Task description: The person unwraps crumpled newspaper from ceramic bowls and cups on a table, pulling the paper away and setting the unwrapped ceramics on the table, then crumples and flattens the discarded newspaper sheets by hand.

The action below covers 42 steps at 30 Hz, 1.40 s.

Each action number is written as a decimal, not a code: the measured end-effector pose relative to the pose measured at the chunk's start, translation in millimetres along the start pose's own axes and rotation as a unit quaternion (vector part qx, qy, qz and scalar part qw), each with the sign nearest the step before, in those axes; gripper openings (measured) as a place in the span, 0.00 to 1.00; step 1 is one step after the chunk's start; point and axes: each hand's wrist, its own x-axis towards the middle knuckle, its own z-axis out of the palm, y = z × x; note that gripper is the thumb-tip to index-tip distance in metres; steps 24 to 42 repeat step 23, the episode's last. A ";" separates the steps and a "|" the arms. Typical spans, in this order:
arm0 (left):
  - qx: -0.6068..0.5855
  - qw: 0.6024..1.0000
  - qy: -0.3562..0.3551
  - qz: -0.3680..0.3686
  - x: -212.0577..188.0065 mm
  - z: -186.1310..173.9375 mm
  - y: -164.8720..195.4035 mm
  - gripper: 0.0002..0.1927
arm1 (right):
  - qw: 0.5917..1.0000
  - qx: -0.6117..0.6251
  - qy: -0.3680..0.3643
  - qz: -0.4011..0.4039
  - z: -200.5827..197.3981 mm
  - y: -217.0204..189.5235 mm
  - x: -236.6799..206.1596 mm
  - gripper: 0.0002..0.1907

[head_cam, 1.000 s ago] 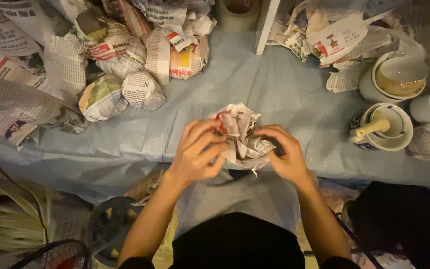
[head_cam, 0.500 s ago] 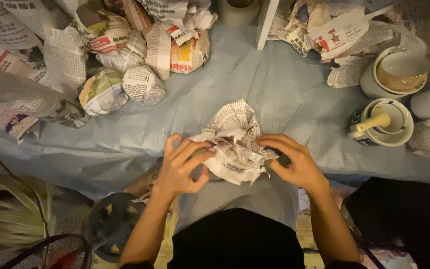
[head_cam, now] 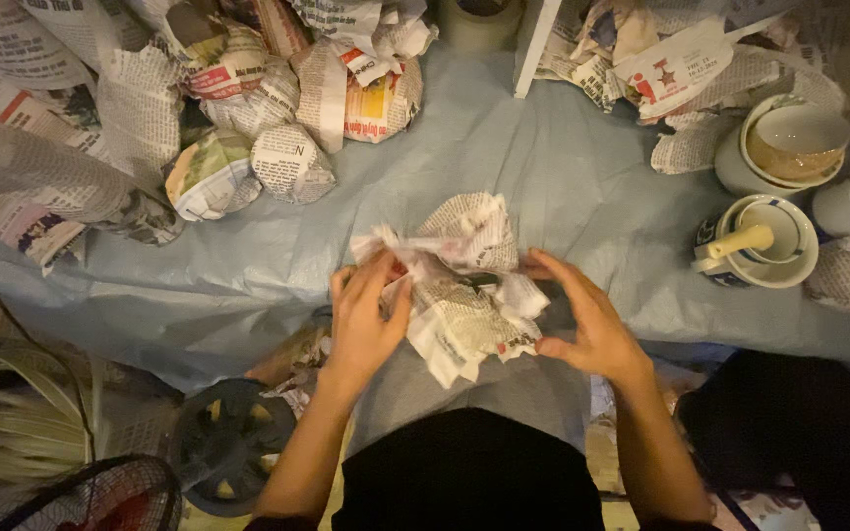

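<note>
Since the moment before, the newspaper bundle point(head_cam: 459, 280) had loosened and spread wider, and the right hand point(head_cam: 582, 320) had drawn back from it toward the near edge, where earlier both hands had cupped it closely.

The tabletop point(head_cam: 563, 167), draped in a pale blue-grey sheet, filled most of the view. Along its far left lay a heap of newspaper-wrapped parcels point(head_cam: 218, 108), some round and tight, some long and loose. More crumpled newspaper point(head_cam: 671, 69) was piled at the far right, beside a white upright post point(head_cam: 535, 44).

The bundle sat at the near middle of the tabletop, just in front of the person, its paper crinkled and flaring out at the top and lower right. What it wrapped could not be seen.

At the right edge stood a stack of cream bowls point(head_cam: 789, 143), and in front of it a blue-and-white cup with a pale handle point(head_cam: 755, 246) lying across its mouth. A small wrapped ball point(head_cam: 848, 275) rested just beside that cup.

Below the tabletop's near left corner were a dark round fan base point(head_cam: 228, 442) and a coil of pale cord point(head_cam: 12, 433).

The left hand point(head_cam: 366, 315) pressed against the bundle's left side, fingers curled onto the paper. The right hand was spread, fingertips touching the paper's right edge, thumb held apart below.
</note>
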 end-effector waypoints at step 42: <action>0.068 0.982 -0.074 0.161 42.4 -30.0 48.6 0.17 | 0.927 0.129 0.254 0.242 48.3 12.7 -21.0 0.15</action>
